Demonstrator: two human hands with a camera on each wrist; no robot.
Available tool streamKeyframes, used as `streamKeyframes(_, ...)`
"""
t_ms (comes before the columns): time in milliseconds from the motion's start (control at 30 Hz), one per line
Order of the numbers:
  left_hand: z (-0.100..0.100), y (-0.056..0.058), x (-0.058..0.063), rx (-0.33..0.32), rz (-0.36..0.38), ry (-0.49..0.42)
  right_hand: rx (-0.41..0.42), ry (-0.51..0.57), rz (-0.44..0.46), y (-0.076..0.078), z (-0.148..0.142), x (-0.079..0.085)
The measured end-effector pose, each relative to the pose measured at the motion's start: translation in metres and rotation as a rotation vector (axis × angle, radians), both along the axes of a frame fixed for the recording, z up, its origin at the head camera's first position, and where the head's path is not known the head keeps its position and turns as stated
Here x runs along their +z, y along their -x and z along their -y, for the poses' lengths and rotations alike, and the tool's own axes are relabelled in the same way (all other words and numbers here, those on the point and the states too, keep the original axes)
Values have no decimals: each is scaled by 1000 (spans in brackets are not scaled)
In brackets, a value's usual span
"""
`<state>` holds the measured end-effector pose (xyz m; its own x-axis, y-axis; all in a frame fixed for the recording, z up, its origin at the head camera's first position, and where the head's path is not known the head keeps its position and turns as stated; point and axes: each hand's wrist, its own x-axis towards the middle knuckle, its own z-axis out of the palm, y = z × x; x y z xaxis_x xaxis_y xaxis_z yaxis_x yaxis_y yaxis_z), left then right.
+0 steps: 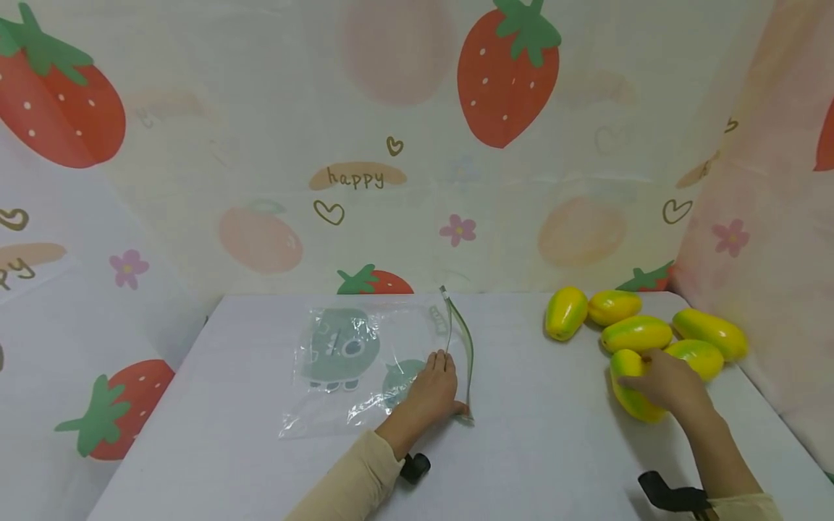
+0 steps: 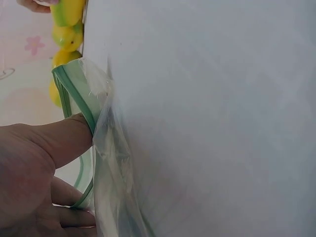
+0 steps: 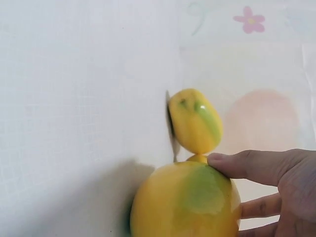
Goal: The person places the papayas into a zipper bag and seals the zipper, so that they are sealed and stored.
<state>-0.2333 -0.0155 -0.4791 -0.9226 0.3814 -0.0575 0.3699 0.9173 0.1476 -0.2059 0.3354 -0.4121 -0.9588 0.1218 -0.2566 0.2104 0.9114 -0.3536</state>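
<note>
A clear plastic zip bag (image 1: 319, 412) with green animal prints lies flat, its green-edged mouth (image 1: 470, 347) gaping to the right. My left hand (image 1: 426, 387) is at that mouth. In the left wrist view, the thumb (image 2: 69, 140) and the extended fingers are spread apart at the green lips, with the thumb tip hidden behind one edge. Farther right, my right hand (image 1: 674, 380) grips the nearest yellow-green papaya (image 1: 630, 398). Its thumb (image 3: 242, 164) lies on one side of the glossy fruit, with the fingers partly hidden behind it.
Several more papayas (image 1: 635, 333) lie in a cluster beyond and beside the right hand, close to the table's right edge. A white cloth covers the table (image 1: 534, 449). Strawberry-printed sheeting (image 1: 417, 145) hangs behind and along both sides.
</note>
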Motion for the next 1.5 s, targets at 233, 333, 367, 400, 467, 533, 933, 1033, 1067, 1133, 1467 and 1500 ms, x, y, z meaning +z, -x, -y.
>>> streamKeyframes(233,1,-3,2,-9,-11,-15,21,35,-14,-1,-1,0)
streamKeyframes(333,1,-1,1,-7,-3,-22,13,88,-18,-3,0,1)
streamKeyframes(367,1,0,0,-8,-4,-26,13,107,-20,-4,1,1)
streamKeyframes(400,1,0,-2,-7,-2,-27,11,124,-23,-4,2,2)
streamKeyframes(467,2,3,-7,-14,-18,-30,8,158,-27,-5,3,3)
streamKeyframes(533,2,3,-8,-19,-30,-30,10,185,-29,-3,5,3)
streamKeyframes(933,3,-3,1,-30,-42,-18,-9,248,-33,1,15,4)
streamKeyframes(1033,3,-3,-1,-23,-22,-27,-7,262,-38,2,17,4)
streamKeyframes(1067,3,-2,-1,-20,-15,-32,-3,268,-41,3,19,4)
streamKeyframes(1133,3,-1,-2,-17,-4,-38,1,282,-44,4,21,4)
streamKeyframes(1467,2,0,-3,-6,20,-47,31,308,-87,10,34,6)
streamKeyframes(1500,2,0,-3,-6,21,-47,31,313,-86,11,35,6)
